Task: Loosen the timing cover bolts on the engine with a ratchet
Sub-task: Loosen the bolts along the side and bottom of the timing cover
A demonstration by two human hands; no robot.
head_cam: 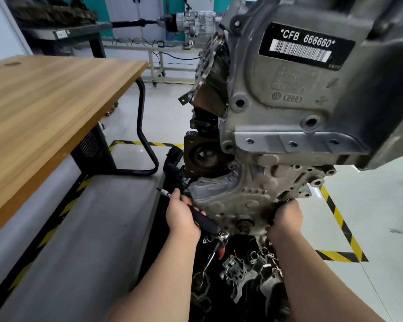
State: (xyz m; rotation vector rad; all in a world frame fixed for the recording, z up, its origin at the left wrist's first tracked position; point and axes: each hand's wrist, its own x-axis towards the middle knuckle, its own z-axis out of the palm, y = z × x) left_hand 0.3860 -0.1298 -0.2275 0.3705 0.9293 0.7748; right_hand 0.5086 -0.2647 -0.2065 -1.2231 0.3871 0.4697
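A grey engine hangs in front of me, with its timing cover low in the middle. My left hand grips the black handle of the ratchet at the cover's lower left edge. The tool's silver end sticks out up-left past my fingers, and its head sits by the crank hub. My right hand grips the cover's lower right edge, its fingers hidden behind the metal. Several bolt holes dot the flange.
A wooden workbench with black legs stands on the left. Under the engine lies a dark tray of loose metal parts. Yellow-black tape marks the floor. A gearbox on a white stand is at the back.
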